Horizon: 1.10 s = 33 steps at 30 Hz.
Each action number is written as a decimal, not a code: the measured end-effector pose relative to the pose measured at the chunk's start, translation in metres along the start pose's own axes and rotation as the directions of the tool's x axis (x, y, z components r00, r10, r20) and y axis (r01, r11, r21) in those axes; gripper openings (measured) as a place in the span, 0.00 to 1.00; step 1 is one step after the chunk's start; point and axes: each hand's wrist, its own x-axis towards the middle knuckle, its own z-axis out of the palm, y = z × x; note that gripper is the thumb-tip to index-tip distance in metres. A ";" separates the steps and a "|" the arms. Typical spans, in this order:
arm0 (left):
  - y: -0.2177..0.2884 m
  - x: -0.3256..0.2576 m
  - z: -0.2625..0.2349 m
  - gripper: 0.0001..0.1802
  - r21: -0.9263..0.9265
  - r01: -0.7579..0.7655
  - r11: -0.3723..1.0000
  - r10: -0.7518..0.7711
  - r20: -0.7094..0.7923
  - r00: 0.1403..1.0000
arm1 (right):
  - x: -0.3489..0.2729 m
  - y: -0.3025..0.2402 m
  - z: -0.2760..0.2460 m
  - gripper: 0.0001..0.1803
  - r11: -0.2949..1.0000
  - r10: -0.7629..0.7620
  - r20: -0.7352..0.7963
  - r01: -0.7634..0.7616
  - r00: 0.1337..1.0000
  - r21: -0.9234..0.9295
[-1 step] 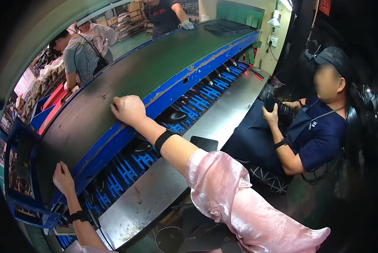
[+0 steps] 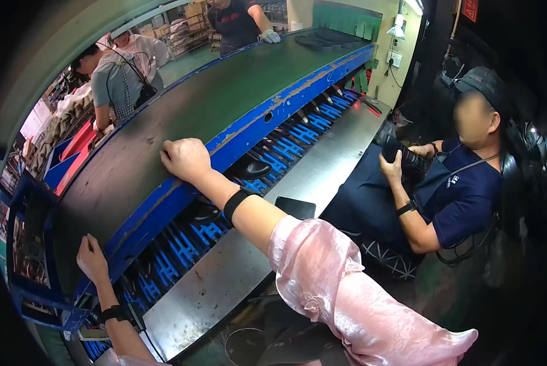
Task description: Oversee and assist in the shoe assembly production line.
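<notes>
Two hands, fingers curled in narrow, are at the dark green belt [image 2: 243, 91], the left hand [image 2: 93, 259] by its near blue rail [image 2: 243, 140] and the right hand [image 2: 188, 160] over its near side, while the belt stretches diagonally above blue forked holders [image 2: 182, 247].

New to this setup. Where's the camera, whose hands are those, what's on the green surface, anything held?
No robot here: a fisheye camera on a person's head looks down at their own bare hands. The right hand is curled on the green conveyor belt; the left hand is near the belt's left end. Neither shows a held object, though curled fingers hide the palms. A dark flat piece lies at the belt's far end. Below are blue racks and a metal ledge. The seated co-worker holds a black shoe.
</notes>
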 end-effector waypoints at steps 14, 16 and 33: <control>0.002 0.000 0.001 0.18 -0.021 -0.016 1.000 0.016 -0.017 1.000 | 0.001 0.000 0.000 0.13 1.000 -0.003 0.014 0.003 1.000 -0.009; 0.003 0.000 0.001 0.18 -0.040 -0.002 0.999 0.001 -0.016 1.000 | 0.001 0.000 -0.001 0.13 1.000 0.012 0.021 -0.012 1.000 0.000; -0.011 -0.002 0.011 0.17 -0.044 0.023 0.999 -0.022 0.018 1.000 | 0.001 0.005 0.006 0.13 1.000 -0.010 -0.014 0.010 1.000 0.015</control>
